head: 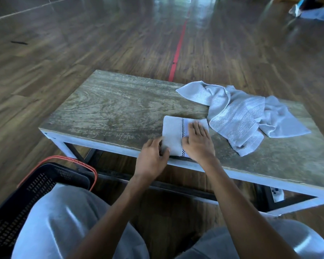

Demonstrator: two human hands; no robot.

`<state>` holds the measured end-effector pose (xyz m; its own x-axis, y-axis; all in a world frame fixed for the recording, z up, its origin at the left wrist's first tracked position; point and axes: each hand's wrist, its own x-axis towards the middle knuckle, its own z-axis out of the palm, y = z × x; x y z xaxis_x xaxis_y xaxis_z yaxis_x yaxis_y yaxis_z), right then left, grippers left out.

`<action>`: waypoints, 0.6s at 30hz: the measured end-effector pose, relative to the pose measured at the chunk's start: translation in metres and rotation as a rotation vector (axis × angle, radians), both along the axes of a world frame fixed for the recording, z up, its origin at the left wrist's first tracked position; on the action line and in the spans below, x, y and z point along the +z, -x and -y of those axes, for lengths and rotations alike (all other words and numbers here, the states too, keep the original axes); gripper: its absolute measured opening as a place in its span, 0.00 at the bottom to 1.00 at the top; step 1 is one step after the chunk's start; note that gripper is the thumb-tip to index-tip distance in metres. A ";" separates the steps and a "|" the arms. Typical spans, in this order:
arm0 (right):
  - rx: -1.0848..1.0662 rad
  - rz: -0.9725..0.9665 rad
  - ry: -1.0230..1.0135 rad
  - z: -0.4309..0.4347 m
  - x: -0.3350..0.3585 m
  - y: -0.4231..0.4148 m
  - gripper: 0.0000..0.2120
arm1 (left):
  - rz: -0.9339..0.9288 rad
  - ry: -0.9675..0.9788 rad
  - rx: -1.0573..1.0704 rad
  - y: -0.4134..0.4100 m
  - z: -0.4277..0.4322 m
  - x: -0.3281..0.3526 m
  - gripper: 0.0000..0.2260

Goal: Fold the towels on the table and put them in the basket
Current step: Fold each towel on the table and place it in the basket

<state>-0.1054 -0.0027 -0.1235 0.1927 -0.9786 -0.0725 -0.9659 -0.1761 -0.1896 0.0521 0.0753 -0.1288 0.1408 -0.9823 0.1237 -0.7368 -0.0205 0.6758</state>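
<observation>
A small white towel [173, 133] with a checkered stripe lies folded at the near edge of the wooden table [110, 109]. My left hand [151, 157] grips the towel's near left corner, thumb on top. Flat on the towel's right half lies my right hand [198, 143], fingers straight. A larger pale blue towel [247, 116] lies crumpled on the table to the right, apart from both hands. The black basket [36, 187] with an orange rim stands on the floor at my lower left, partly hidden by my knee.
The table's left half is bare wood. A red line [178, 47] runs along the wooden floor beyond the table. A white power strip [277, 196] lies under the table at right. Cloth and other things lie on the floor at far upper right [316, 12].
</observation>
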 end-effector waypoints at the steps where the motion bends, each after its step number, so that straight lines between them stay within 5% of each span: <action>1: -0.004 0.017 -0.007 -0.001 0.000 0.001 0.31 | -0.101 -0.028 0.020 0.001 -0.002 0.000 0.17; 10: 0.069 -0.082 -0.064 -0.004 0.004 0.003 0.34 | -0.957 -0.238 -0.084 0.000 -0.010 -0.005 0.11; 13: 0.073 -0.090 -0.069 -0.003 0.004 0.003 0.34 | -0.957 -0.356 -0.112 0.003 -0.012 -0.004 0.12; 18: 0.074 -0.081 -0.060 -0.002 0.003 0.003 0.34 | -0.636 -0.368 -0.177 -0.004 -0.003 0.004 0.12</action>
